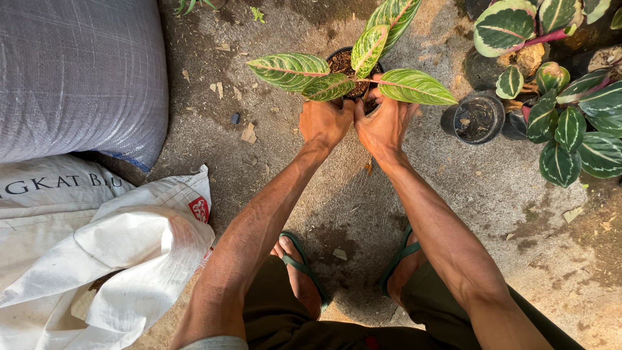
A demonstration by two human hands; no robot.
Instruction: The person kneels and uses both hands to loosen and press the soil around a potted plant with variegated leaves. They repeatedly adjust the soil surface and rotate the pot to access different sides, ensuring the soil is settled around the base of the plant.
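A small black pot (339, 57) filled with dark soil stands on the ground ahead of me. In it grows a plant (353, 68) with broad green leaves veined in pink. My left hand (325, 121) and my right hand (383, 122) are side by side on the near rim of the pot. The fingers of both press down into the soil around the stem, and the leaves partly hide the fingertips.
A full grey woven sack (78, 71) and a white sack (97, 253) lie at my left. An empty black pot (478, 118) and more striped-leaf plants (570, 123) stand at the right. My feet in green sandals (304, 266) rest on the concrete ground.
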